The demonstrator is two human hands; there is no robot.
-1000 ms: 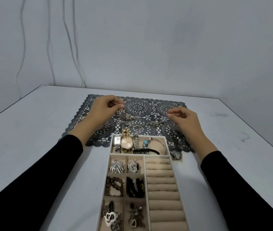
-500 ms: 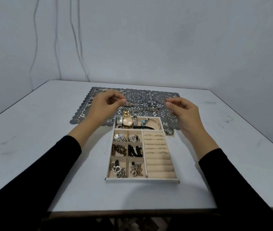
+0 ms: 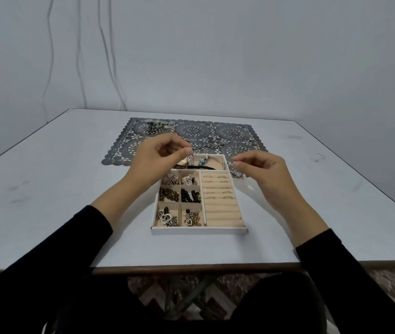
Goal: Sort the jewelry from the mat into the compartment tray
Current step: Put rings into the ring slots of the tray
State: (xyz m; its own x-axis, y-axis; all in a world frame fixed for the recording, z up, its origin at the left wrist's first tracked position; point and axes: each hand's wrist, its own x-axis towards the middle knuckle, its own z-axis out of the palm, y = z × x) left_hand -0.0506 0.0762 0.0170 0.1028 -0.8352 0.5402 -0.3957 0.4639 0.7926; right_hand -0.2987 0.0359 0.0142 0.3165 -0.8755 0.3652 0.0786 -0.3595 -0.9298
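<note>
Drawing back from the mat (image 3: 215, 131), left hand (image 3: 160, 157) and right hand (image 3: 261, 172) now hover over the far end of the tray (image 3: 199, 230), fingers (image 3: 186, 151) pinched together, on what I cannot tell.

Soft, even, cool light fills the scene, leaving faint shadows on the tabletop (image 3: 71, 184). Wide-angle distortion bends the edges. Small details look slightly soft.

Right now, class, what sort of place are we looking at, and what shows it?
Probably a plain indoor room, perhaps at home, set up for tabletop sorting: a white table against a bare wall with cables hanging down it, a lace-patterned mat, and a compartment tray of jewelry.
</note>
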